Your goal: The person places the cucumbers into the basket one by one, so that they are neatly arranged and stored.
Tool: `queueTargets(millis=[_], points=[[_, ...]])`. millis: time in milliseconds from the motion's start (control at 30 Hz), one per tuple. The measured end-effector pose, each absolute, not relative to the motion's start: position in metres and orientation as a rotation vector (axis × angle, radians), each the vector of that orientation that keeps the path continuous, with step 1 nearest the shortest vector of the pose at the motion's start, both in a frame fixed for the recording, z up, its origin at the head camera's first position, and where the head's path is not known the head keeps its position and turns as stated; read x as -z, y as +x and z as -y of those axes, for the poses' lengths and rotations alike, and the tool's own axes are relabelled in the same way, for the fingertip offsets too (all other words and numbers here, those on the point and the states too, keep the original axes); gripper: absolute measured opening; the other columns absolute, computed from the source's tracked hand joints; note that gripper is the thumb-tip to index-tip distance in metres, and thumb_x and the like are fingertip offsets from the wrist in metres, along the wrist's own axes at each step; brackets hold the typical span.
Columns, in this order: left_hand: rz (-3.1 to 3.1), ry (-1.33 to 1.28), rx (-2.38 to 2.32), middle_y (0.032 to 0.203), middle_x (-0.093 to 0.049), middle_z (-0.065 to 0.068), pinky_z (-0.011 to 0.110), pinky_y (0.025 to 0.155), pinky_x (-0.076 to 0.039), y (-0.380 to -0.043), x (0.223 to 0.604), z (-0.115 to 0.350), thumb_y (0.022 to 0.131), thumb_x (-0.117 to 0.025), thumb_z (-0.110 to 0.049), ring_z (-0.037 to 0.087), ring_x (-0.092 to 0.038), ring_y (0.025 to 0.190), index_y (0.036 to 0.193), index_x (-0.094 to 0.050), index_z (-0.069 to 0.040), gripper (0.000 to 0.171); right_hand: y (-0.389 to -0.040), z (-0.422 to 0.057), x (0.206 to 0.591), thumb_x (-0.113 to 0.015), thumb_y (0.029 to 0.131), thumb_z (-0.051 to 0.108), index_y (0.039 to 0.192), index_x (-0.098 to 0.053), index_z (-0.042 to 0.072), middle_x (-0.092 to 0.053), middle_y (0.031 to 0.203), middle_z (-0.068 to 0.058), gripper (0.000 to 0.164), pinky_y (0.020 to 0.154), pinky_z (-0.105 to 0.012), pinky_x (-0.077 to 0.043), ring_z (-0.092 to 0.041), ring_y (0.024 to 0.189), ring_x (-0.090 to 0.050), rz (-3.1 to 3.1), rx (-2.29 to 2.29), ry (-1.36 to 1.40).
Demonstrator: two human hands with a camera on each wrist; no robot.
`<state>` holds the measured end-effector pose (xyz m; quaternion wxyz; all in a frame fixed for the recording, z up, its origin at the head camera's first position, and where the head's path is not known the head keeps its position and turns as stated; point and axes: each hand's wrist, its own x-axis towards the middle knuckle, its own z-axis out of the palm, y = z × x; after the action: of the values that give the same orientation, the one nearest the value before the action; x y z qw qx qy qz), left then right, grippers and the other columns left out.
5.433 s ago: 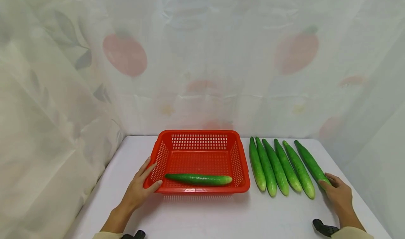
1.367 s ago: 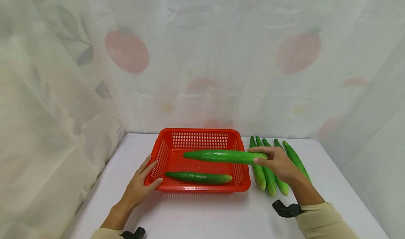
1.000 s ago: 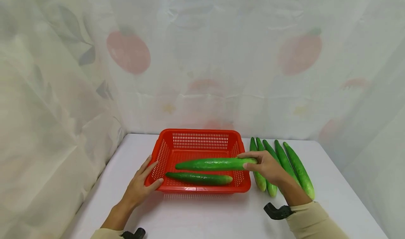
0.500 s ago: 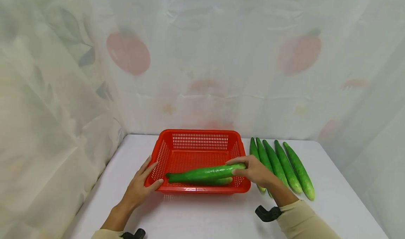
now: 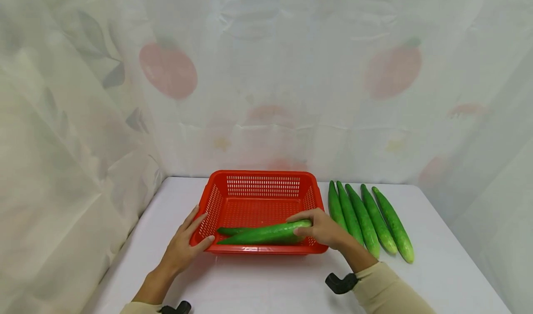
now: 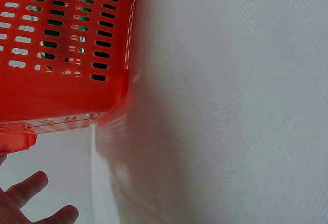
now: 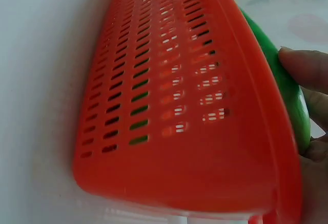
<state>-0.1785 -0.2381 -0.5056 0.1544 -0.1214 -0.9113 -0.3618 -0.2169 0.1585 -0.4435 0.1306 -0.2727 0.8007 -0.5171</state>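
Observation:
My right hand point(image 5: 321, 230) grips a green cucumber point(image 5: 266, 234) by its paler right end, low in the front of a red plastic basket point(image 5: 266, 208). This cucumber slants across a second cucumber point(image 5: 228, 230) lying in the basket and hides most of it. In the right wrist view, the thumb and fingers point(image 7: 307, 69) pinch the held cucumber point(image 7: 288, 88) just over the basket rim. My left hand point(image 5: 179, 249) rests its spread fingers and thumb on the basket's left rim near the front corner. The left wrist view shows fingertips point(image 6: 32, 185) beside the basket wall point(image 6: 66, 90).
Several cucumbers point(image 5: 364, 219) lie side by side on the white table point(image 5: 266, 281), right of the basket. A pale curtain point(image 5: 266, 73) with fruit prints hangs behind and along the left. Each wrist wears a black device point(image 5: 341, 283).
My right hand has taken the rightmost cucumber from the row, carried it left over the basket and lowered it in front of the one inside. The left hand stays at the rim.

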Motion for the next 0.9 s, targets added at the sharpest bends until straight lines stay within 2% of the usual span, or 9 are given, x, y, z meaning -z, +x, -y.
queueTargets(millis=[100, 300, 733, 900], points=[[2.603, -0.357, 1.032, 0.157, -0.024, 0.003, 0.068, 0.091, -0.034, -0.179, 0.506, 0.238, 0.086, -0.07, -0.039, 0.037, -0.031, 0.135, 0.142, -0.05, -0.013, 0.065, -0.219, -0.155, 0.448, -0.068, 0.089, 0.008, 0.116, -0.071, 0.01, -0.065, 0.105, -0.003, 0.027, 0.074, -0.035, -0.052, -0.025, 0.092, -0.057, -2.324, 1.494, -0.771], [2.595, -0.378, 1.026, 0.157, -0.025, 0.004, 0.068, 0.091, -0.034, -0.179, 0.506, 0.238, 0.086, -0.071, -0.038, 0.038, -0.031, 0.134, 0.141, -0.05, -0.012, 0.064, -0.22, -0.148, 0.452, -0.066, 0.089, 0.003, 0.116, -0.07, 0.006, -0.065, 0.108, -0.006, 0.028, 0.074, -0.036, -0.051, -0.025, 0.092, -0.056, -2.336, 1.483, -0.758], [2.603, -0.369, 1.036, 0.157, -0.024, 0.002, 0.067, 0.094, -0.032, -0.178, 0.505, 0.239, 0.086, -0.071, -0.039, 0.036, -0.03, 0.136, 0.142, -0.05, -0.012, 0.065, -0.223, -0.144, 0.454, -0.069, 0.089, 0.011, 0.114, -0.072, 0.014, -0.066, 0.105, 0.007, 0.026, 0.076, -0.035, -0.051, -0.021, 0.093, -0.058, -2.38, 1.352, -0.791], [2.608, -0.368, 1.046, 0.157, -0.023, 0.002, 0.067, 0.094, -0.031, -0.179, 0.505, 0.239, 0.086, -0.071, -0.039, 0.036, -0.029, 0.137, 0.142, -0.05, -0.013, 0.066, -0.225, -0.143, 0.454, -0.066, 0.089, 0.005, 0.117, -0.07, 0.016, -0.065, 0.111, 0.001, 0.031, 0.08, -0.035, -0.051, -0.024, 0.1, -0.058, -2.35, 1.373, -0.742]])
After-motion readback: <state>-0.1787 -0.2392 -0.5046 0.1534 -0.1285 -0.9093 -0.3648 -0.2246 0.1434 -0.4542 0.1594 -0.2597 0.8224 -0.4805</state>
